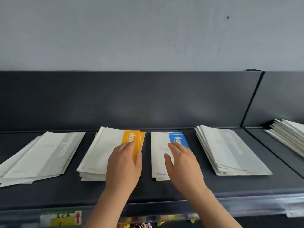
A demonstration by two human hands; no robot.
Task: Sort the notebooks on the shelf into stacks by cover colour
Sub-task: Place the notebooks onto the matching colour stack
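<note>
Four stacks of notebooks lie side by side on a dark shelf [148, 193]. The stack with yellow-banded covers [105, 150] sits left of centre; my left hand [124, 163] rests flat on its right side, fingers straight, thumb at the stack's right edge. Just right of it lies the thin stack with blue-banded covers [158, 153], and my right hand [182, 162] lies flat over its right half, fingers straight. A stack of pale grey-white covers [44, 155] lies at the far left and another [228, 148] at the right.
The shelf has a dark back panel [131, 99] and a divider [250, 102] on the right, beyond which another pile of notebooks [289, 134] lies. A price label [62, 218] hangs on the shelf's front rail. A grey wall rises above.
</note>
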